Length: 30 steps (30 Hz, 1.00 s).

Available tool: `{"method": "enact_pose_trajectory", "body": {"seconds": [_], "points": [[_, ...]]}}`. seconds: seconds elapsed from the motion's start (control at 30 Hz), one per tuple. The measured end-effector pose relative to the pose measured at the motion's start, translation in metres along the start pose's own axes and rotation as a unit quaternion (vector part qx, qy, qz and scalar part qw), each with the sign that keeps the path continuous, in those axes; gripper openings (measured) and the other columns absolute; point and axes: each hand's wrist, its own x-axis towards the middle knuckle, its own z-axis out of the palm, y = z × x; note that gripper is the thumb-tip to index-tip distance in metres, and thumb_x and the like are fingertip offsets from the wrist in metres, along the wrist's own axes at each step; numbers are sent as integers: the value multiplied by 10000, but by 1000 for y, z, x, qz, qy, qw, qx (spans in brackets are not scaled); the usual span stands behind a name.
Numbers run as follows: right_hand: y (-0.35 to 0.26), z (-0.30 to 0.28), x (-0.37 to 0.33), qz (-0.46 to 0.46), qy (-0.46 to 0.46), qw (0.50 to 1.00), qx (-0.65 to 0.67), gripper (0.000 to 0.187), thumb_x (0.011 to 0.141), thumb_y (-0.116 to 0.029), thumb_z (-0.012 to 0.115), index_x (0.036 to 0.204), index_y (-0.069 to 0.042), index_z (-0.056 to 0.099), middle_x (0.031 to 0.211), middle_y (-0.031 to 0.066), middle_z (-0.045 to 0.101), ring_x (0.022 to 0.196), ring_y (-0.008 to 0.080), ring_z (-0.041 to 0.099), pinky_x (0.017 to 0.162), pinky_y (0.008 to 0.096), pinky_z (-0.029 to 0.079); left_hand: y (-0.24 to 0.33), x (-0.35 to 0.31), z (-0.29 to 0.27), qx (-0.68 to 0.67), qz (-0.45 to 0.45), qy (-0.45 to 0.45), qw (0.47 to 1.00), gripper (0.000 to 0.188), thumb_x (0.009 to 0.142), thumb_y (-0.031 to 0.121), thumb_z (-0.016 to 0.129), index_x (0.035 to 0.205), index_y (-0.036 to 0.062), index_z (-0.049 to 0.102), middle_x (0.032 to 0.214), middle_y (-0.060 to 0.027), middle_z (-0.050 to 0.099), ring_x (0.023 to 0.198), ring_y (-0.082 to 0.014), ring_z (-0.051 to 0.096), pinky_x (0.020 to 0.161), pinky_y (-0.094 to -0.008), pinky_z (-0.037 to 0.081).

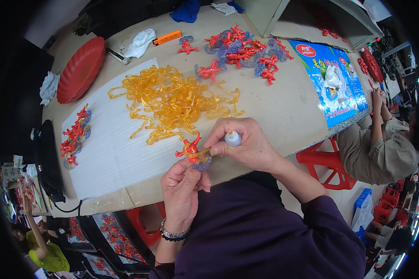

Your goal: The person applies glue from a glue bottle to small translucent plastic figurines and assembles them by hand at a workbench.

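My left hand (184,188) is closed on a small red figurine (190,148) with a see-through purple base (201,162), held just above the table's near edge. My right hand (246,144) pinches a curved amber plastic piece (201,153) between thumb and fingertip; the piece lies across the figurine's body. Tucked in the same hand is a small whitish bottle (233,138) with a narrow tip. Beyond both hands spreads a tangled heap of similar amber pieces (172,102) on a white sheet (104,153).
Red figurines with purple bases (237,49) crowd the far side, and a row of more (75,137) lies at left. A red dish (81,69), white cloth (140,43) and orange box (167,38) stand farther back. At right, a seated person (377,144) works beside a red stool (326,162).
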Motion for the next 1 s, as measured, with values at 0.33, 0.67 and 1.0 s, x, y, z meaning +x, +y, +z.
{"method": "enact_pose_trajectory", "body": {"seconds": [0.33, 0.67, 1.0], "points": [[1, -1, 0, -58, -13, 996, -64, 137, 771, -14, 749, 899, -18, 699, 844, 46, 674, 794, 134, 628, 730, 276, 490, 0, 0, 1, 41, 21, 5, 999, 233, 907, 112, 669, 1076, -41, 620, 847, -87, 671, 638, -136, 597, 571, -261, 489], [4, 11, -6, -66, 53, 995, -60, 140, 741, -6, 772, 863, -18, 705, 758, 51, 652, 717, 141, 615, 639, 267, 477, -3, 0, 6, 64, 53, 34, 996, 233, 903, 88, 668, 1088, -44, 619, 763, -92, 657, 632, -136, 613, 581, -262, 509], [10, 10, -6, -137, 46, 985, -93, 162, 738, 40, 754, 881, -24, 712, 788, 55, 652, 698, 147, 605, 612, 276, 471, -3, 2, 5, -3, 2, 15, 1000, 268, 914, 172, 668, 1123, 9, 636, 853, -89, 670, 667, -146, 621, 570, -262, 504]]}}
